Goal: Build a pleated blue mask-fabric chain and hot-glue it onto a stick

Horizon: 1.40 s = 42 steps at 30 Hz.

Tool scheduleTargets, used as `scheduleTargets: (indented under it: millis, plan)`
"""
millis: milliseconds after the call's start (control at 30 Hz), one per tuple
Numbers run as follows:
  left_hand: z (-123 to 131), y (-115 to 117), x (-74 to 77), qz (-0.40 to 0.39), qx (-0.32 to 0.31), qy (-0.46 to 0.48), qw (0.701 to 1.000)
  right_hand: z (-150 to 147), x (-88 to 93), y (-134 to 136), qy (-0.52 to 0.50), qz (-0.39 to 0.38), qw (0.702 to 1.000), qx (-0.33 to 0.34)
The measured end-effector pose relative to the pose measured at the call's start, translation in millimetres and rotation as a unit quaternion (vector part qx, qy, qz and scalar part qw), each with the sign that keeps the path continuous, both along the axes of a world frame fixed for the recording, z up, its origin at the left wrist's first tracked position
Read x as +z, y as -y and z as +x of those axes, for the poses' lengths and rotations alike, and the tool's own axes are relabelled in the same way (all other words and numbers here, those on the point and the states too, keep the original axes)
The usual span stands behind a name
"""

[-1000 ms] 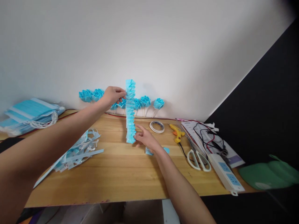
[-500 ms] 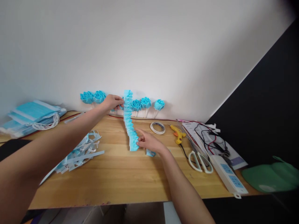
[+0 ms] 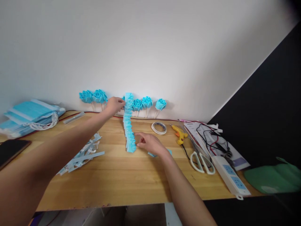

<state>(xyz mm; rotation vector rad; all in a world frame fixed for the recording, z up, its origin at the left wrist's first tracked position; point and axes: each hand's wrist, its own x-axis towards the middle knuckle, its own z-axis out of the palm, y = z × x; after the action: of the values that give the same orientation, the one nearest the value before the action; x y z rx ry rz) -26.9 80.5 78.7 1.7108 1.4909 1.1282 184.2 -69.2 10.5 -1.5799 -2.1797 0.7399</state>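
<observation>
A long pleated light-blue strip (image 3: 128, 125) runs from near the wall toward me across the wooden table (image 3: 131, 179). My left hand (image 3: 114, 105) pinches its far end, close to the wall. My right hand (image 3: 149, 143) rests by its near end, fingers curled at the strip's edge and touching it. A small blue scrap (image 3: 167, 152) lies partly under my right wrist.
Blue fabric roses (image 3: 146, 102) on sticks lean along the wall. Cut mask strips (image 3: 83, 152) lie at left, a mask stack (image 3: 30, 114) and phone (image 3: 10, 149) farther left. At right: tape roll (image 3: 159, 127), yellow glue gun (image 3: 180, 135), scissors (image 3: 201, 161), power strip (image 3: 231, 179), green object (image 3: 272, 177).
The strip was held up tall against the wall; my left hand has lowered its far end toward the table, so it now lies lower and flatter. My right hand stayed at the near end.
</observation>
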Motion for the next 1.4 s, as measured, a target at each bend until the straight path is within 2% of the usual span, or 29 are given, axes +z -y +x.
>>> scheduleTargets:
  millis: [167,300,433,567,700,800,900,1033,1133,1267,1400]
  plan:
    - [5.7,8.4,4.1,-0.024,-0.032,0.057,0.998,-0.3,2.1,-0.9,-0.022,0.062,0.997,-0.037]
    - [8.0,17.3,10.9,-0.034,-0.048,0.088,0.994,1.0,3.1,-2.0,0.010,0.058,0.996,-0.065]
    - [7.3,28.0,21.2,-0.039,-0.060,0.105,0.992,3.2,-5.0,-6.8,0.005,0.051,0.996,-0.067]
    - [3.7,43.6,37.4,-0.033,-0.096,0.116,0.988,3.6,-18.9,-14.3,-0.087,0.028,0.993,-0.074]
    - [1.0,60.1,57.4,-0.009,-0.121,0.116,0.986,-1.2,-27.6,-18.7,-0.243,-0.061,0.965,-0.074]
    - [-0.1,65.8,69.0,0.004,-0.115,0.120,0.986,-4.5,-25.2,-17.6,-0.319,-0.087,0.941,-0.070]
    - [-2.4,61.9,73.7,0.015,-0.100,0.122,0.987,-1.6,-15.2,-13.7,-0.347,-0.112,0.930,-0.053]
    - [-5.7,44.6,66.7,0.020,-0.087,0.132,0.987,10.1,1.4,-8.3,-0.341,-0.174,0.924,-0.019]
    - [-4.8,28.7,51.7,-0.004,-0.079,0.123,0.989,16.1,6.5,-6.6,-0.290,-0.183,0.939,0.003]
    - [1.0,11.7,27.7,-0.034,-0.059,0.091,0.994,15.0,1.4,-7.5,-0.205,-0.146,0.967,0.029]
    - [5.1,1.9,10.9,-0.039,-0.046,0.070,0.996,11.5,-5.6,-9.6,-0.153,-0.098,0.983,0.015]
